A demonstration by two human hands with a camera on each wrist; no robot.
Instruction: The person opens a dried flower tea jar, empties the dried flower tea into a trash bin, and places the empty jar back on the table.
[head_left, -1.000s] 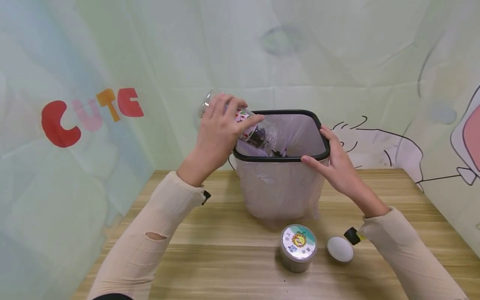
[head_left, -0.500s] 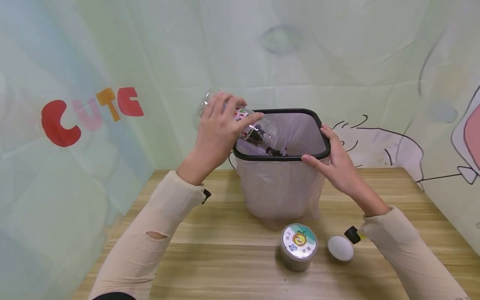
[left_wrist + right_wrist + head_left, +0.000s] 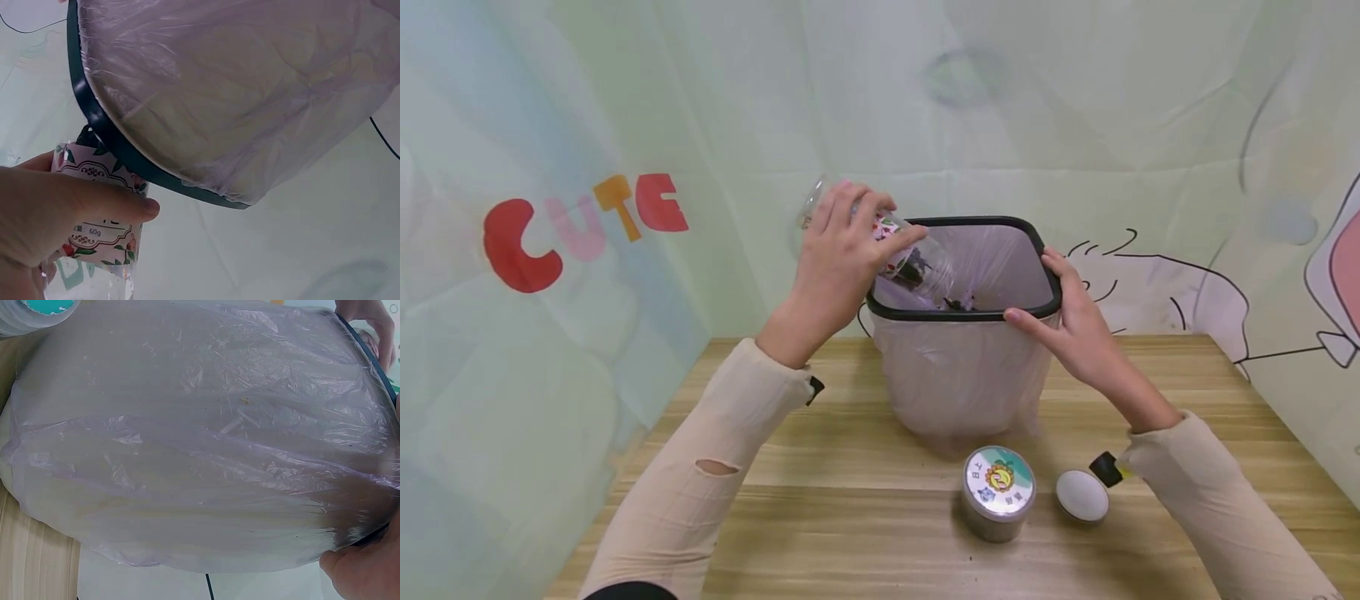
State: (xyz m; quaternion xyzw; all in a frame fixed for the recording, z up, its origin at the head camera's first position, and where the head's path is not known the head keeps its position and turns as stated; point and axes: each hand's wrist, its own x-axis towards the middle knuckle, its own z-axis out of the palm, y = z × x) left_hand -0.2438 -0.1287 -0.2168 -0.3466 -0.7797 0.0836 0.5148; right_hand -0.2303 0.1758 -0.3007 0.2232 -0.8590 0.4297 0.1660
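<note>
My left hand grips a clear plastic jar with a floral label, tilted mouth-down over the left side of a lined trash bin. Dark dried pieces lie in the jar's lower part, and more dark bits show just below its mouth, inside the bin. In the left wrist view, the thumb crosses the label, which has "60g" printed on it. My right hand holds the bin's black rim at the right, thumb on the front edge and fingers along the side.
A round tin with a sunflower sticker on top stands on the wooden table in front of the bin. Right of it lies a white round lid. A printed cloth backdrop hangs behind and at both sides.
Dark pieces have slid from the jar's mouth into the bin; the clump seen there half a second ago is smaller. Both hands have stayed nearly in place.
</note>
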